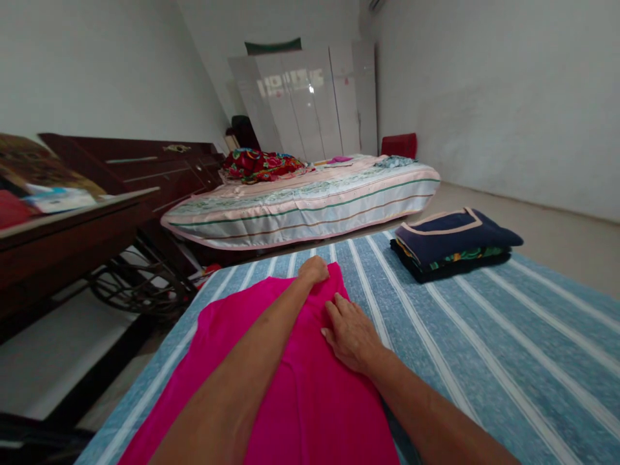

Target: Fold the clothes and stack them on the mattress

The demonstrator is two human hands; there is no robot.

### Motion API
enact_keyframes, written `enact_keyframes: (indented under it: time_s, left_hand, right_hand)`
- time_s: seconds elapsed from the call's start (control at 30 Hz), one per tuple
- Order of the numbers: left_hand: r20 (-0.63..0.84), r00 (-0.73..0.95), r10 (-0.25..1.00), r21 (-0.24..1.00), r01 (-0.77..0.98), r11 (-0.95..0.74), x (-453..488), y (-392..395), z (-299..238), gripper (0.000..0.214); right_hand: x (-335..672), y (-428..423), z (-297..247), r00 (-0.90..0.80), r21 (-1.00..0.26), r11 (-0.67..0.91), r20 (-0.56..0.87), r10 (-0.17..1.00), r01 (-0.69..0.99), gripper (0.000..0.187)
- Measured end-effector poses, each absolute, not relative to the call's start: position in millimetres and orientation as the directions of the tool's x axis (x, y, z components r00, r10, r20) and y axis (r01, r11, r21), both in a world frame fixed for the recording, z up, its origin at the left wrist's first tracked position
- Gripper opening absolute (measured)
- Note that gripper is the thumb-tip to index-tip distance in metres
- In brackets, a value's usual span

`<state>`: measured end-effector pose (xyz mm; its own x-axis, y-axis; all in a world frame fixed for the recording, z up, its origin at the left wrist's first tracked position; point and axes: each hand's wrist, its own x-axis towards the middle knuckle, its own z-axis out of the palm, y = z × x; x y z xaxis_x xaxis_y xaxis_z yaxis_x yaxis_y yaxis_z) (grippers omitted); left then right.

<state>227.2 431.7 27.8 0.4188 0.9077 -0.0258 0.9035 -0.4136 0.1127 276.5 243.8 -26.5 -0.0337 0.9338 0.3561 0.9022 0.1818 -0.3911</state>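
Note:
A bright pink cloth (300, 400) lies spread on a blue and white striped bed sheet (484, 349) in front of me. My left hand (314, 268) reaches to the cloth's far edge, its fingers curled and pinching the fabric there. My right hand (349, 332) rests on the cloth's right side with its fingers stretched out and pressing flat on the fabric.
A stack of folded dark clothes (453, 242) sits at the far right of the striped bed. Beyond lies a mattress (310, 203) with a red floral bundle (259, 165). A dark wooden table (62, 239) stands at left, white wardrobes (310, 97) at the back wall.

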Motion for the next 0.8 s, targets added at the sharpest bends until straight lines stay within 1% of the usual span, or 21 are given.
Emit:
enact_keyframes:
  time_s: [0.17, 0.33, 0.47, 0.53, 0.67, 0.8]
  left_hand:
    - [0.025, 0.473, 0.881, 0.163, 0.867, -0.471, 223.4, 439.4, 29.5, 0.01]
    - [0.001, 0.47, 0.883, 0.221, 0.861, -0.459, 227.1, 445.0, 25.1, 0.009]
    - [-0.052, 0.469, 0.882, 0.283, 0.853, -0.437, 232.8, 448.6, 20.9, 0.03]
    - [-0.082, 0.473, 0.877, 0.308, 0.849, -0.429, 236.5, 452.0, 19.7, 0.035]
    - [-0.122, 0.474, 0.872, 0.361, 0.84, -0.405, 243.5, 458.6, 18.2, 0.029]
    - [-0.121, 0.464, 0.877, 0.444, 0.816, -0.37, 246.6, 459.9, 16.0, 0.02]
  right_hand:
    - [276.4, 244.7, -25.2, -0.026, -0.403, 0.172, 0.341, 0.94, 0.899, 0.047]
    - [275.9, 245.4, -24.7, -0.008, -0.391, 0.141, 0.323, 0.946, 0.909, 0.05]
    - [276.1, 246.1, -25.1, 0.0, -0.388, 0.129, 0.315, 0.949, 0.912, 0.052]
    - [276.4, 246.3, -24.6, -0.001, -0.385, 0.13, 0.316, 0.949, 0.914, 0.051]
    - [276.9, 245.5, -22.2, -0.005, -0.38, 0.133, 0.319, 0.948, 0.915, 0.048]
    - [277.1, 244.6, -19.4, -0.003, -0.389, 0.128, 0.307, 0.952, 0.912, 0.047]
